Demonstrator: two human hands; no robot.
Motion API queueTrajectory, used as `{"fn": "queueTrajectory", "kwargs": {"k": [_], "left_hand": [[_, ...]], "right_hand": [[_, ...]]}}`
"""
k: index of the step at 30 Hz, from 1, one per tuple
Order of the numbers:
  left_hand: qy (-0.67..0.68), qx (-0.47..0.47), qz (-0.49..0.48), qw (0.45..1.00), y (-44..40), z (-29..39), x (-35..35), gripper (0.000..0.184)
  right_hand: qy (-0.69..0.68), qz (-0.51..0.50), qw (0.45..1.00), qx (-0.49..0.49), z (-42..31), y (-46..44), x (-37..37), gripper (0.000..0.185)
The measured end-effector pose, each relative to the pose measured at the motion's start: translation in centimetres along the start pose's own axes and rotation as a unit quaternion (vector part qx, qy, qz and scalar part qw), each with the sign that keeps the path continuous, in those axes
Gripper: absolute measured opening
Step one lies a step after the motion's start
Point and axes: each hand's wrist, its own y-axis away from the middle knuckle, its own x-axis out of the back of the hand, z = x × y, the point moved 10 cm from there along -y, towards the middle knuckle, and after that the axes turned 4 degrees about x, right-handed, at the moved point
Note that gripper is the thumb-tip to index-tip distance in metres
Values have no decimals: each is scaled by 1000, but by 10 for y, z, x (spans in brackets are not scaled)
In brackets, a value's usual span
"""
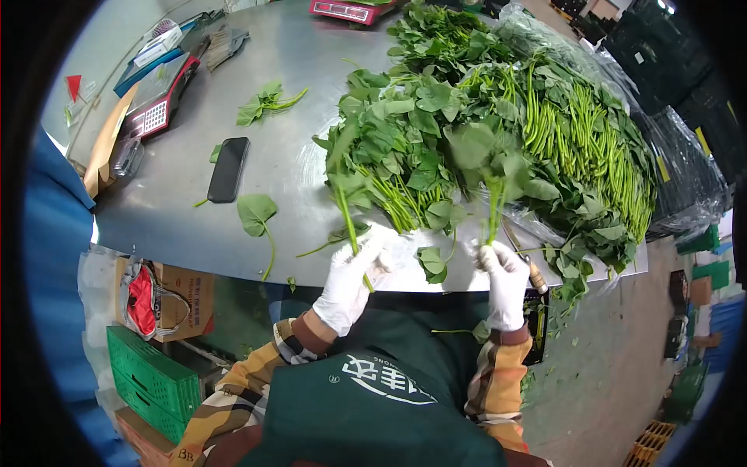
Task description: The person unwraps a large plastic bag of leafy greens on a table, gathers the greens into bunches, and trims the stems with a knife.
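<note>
My left hand (348,282), in a white glove, is closed around a few long green stems (346,218) of leafy greens at the table's front edge. The stems' leafy tops lean against a pile of leafy greens (397,140). My right hand (506,282), gloved too, pinches a small upright bunch of leafy greens (495,198), its leaves blurred. Between my hands a loose leaf (433,263) lies near the edge. A larger heap of long-stemmed greens (583,140) is on the right, partly over clear plastic.
A black phone (229,170) and a loose heart-shaped leaf (256,213) lie left on the metal table (303,156). Red scales (159,101) stand farther back. A wooden-handled tool (537,275) is beside my right hand. Green crates (148,377) are below left.
</note>
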Motion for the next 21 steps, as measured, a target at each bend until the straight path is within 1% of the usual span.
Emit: {"fn": "queueTrajectory", "kwargs": {"k": [1, 2, 3, 4, 7, 9, 10, 11, 13, 14, 15, 16, 17, 18, 19, 20, 21], "left_hand": [[-7, 17, 0, 1000, 3, -2, -8, 28], [-15, 36, 3, 999, 8, -7, -10, 27], [-13, 43, -20, 999, 8, -11, -11, 26], [-11, 38, -22, 999, 7, -11, -10, 26], [4, 33, -37, 999, 9, -11, -9, 26], [26, 23, -61, 998, 11, -4, -15, 29], [39, 19, -74, 996, 13, -1, -20, 30], [18, 15, -81, 996, 14, 4, -26, 31], [-7, 43, -119, 992, 13, -6, -21, 30], [-19, 57, -140, 988, 13, -11, -19, 29], [-42, 64, -154, 985, 13, -10, -21, 24], [-78, 11, -116, 990, 11, 4, -15, 24], [-114, -42, -77, 990, 12, 20, -13, 24], [-150, -95, -39, 983, 14, 37, -12, 25], [-149, -170, 16, 974, 15, 61, -4, 16], [-193, -193, 78, 959, 19, 78, 11, 13], [-150, -226, 80, 959, 22, 95, 12, 13]], "right_hand": [[-47, -29, 998, -14, -11, 11, -21, 18], [-51, -71, 996, -8, -23, 20, -45, 20], [-87, -105, 990, -27, -17, 29, -63, 21], [-123, -140, 982, -42, -13, 34, -79, 22], [-182, -162, 967, -73, 2, 40, -102, 23], [-195, -188, 960, -67, -1, 42, -113, 23], [-201, -201, 957, -65, -3, 43, -118, 23], [-188, -207, 958, -65, -5, 45, -121, 22], [-161, -218, 960, -66, -8, 49, -128, 21], [-119, -250, 958, -66, -6, 52, -134, 20], [-77, -281, 954, -67, -3, 55, -139, 20], [-35, -311, 948, -67, -1, 57, -144, 19], [-21, -319, 944, -81, -1, 55, -147, 17], [10, -274, 960, -52, -4, 44, -141, 16], [40, -227, 973, -24, -6, 34, -134, 16], [70, -180, 981, 3, -6, 24, -128, 16], [80, -120, 987, 65, -9, 10, -122, 15]]}}
